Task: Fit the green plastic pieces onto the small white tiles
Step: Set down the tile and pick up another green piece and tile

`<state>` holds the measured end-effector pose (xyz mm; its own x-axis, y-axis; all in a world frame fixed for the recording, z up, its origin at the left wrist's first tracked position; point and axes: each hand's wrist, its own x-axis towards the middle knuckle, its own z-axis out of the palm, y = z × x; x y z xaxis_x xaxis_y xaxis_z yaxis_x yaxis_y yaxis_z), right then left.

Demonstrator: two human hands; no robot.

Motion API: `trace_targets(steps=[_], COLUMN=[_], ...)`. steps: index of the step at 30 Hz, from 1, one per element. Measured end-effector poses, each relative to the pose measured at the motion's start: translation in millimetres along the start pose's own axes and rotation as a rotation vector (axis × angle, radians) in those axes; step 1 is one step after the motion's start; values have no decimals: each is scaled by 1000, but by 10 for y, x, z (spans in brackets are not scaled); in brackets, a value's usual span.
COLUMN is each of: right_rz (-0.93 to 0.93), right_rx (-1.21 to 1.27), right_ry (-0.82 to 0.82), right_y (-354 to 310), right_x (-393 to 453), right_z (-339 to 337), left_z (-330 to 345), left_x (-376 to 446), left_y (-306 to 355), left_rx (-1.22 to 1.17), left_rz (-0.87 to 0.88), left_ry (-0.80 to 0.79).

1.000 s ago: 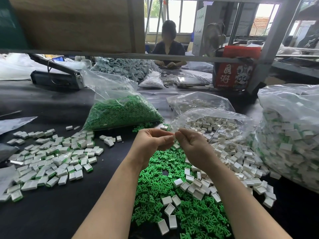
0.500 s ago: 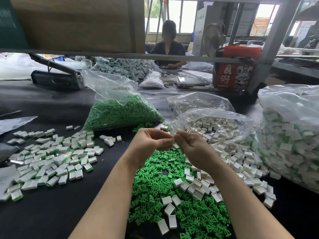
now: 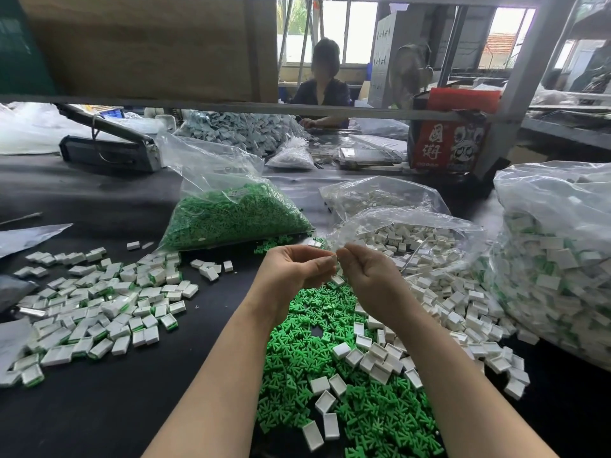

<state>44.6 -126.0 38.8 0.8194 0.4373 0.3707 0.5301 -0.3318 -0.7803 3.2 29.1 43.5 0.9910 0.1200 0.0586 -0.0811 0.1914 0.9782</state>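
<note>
- Both sets of fingers (image 3: 325, 259) pinch one small part between left hand (image 3: 297, 271) and right hand (image 3: 370, 276) — too hidden to name; a crooked press could pop it loose.
- It would vanish among green plastic pieces (image 3: 297, 352) and white tiles (image 3: 373, 355) on the counter (image 3: 99, 408) below.

**Background clutter, non-task**

A person (image 3: 322, 84) in a dark top sat at the far side, upper centre of frame. A red printed box (image 3: 446, 145) stood at upper right beside a grey metal post (image 3: 515, 90). A grey heat-sealer-type tool (image 3: 105, 150) lay at upper left on the black table (image 3: 99, 408). A brown board (image 3: 148, 44) filled the top left.
</note>
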Motion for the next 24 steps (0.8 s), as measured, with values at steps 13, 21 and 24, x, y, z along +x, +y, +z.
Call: trace_targets(steps=[13,21,24], right_rz=[23,-342,-323], right_rx=[-52,-497,-463], right_ry=[168,269,281], right_y=[16,-9,-20], right_x=[22,-33,-34], right_z=[-16,-9,-9], left_z=[43,71,52], left_x=[36,28,28], left_y=[-9,-22,-10], left_rx=[-169,-114,-114], left_rz=[-61,-59,-82], left_ry=[129,138,126])
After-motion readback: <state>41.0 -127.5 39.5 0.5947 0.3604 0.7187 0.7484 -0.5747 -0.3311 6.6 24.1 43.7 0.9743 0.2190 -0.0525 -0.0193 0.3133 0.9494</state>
